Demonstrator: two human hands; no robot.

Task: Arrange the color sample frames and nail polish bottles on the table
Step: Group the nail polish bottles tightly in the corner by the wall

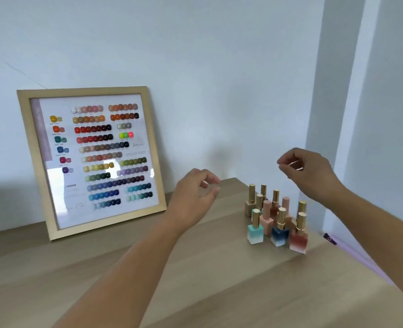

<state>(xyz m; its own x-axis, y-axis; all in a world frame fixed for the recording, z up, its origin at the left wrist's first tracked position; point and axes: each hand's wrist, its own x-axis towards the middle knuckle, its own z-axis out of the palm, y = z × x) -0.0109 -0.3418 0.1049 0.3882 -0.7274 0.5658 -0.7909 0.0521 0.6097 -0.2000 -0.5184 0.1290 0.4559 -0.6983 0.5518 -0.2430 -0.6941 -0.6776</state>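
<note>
**Desk:** Where do the task's things stand?

**Photographer:** A wood-framed colour sample frame (90, 162) stands on the left of a pale wooden table (195, 280), tilted back against the white wall (219, 67). Rows of painted sample tips show behind its glass. The nail polish bottles (276, 218) stand upright in a tight cluster on the right of the table, well apart from the frame. In the front row are a teal bottle (255, 233), a dark blue bottle (279, 235) and a red-brown bottle (298, 241), all gold-capped.

**Desk:** And the hands?

**Photographer:** The left hand (193, 192) hovers above the table between frame and bottles, its fingers loosely curled and holding nothing. The right hand (307, 171) is raised above the cluster, touching no bottle. Its fingers are curled in, with the thumb close to the forefinger. Motion blur hides the fingertips, so I cannot tell whether they pinch anything.
</note>
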